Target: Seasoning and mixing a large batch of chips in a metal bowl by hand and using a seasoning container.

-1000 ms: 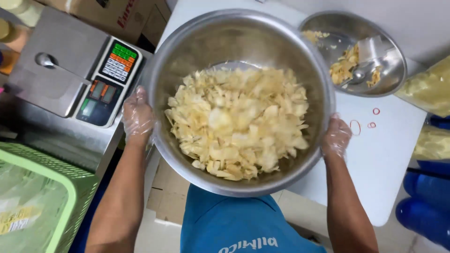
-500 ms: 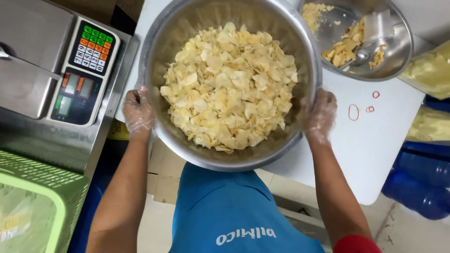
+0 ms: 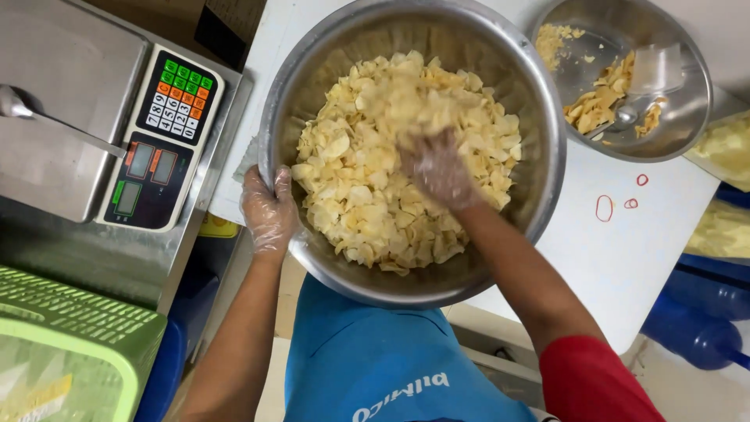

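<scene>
My gloved left hand (image 3: 268, 209) gripped the rim of the steel bowl (image 3: 539, 168) overhanging the white surface (image 3: 625, 258); my right hand (image 3: 439, 168) dug blurred into the chips (image 3: 367, 180), fingers unclear; hard stirring might tip it

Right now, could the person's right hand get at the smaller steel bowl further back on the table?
Probably yes: the right hand is in the chips, and the smaller bowl sits just beyond the big bowl, nothing between.

Left hand (image 3: 268, 209) grips steel bowl (image 3: 539, 101) rim; right hand (image 3: 439, 168) in chips (image 3: 351, 187).
</scene>
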